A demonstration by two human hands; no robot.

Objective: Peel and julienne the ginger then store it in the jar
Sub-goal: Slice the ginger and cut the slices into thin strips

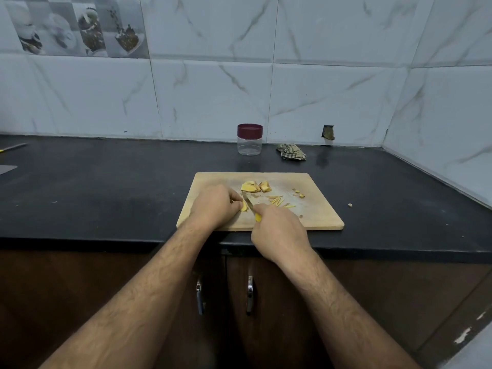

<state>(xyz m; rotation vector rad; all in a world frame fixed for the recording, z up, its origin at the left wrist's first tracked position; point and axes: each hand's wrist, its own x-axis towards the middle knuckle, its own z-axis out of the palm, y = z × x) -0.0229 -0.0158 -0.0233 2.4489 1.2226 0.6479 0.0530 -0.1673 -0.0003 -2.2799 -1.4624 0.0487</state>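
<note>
Right hand clenched on yellow-handled knife, left hand pinching ginger piece on cutting board; beyond, on black desk, lidded jar, crumpled cloth just right.

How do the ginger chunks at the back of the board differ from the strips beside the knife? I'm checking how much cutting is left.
The ginger chunks are thick, blocky pieces; the strips are thin slivers. The ginger chunks sit heaped together near the far edge of the cutting board; the strips lie loosely scattered nearer its middle. Both are pale yellow and lie on the cutting board.
</note>
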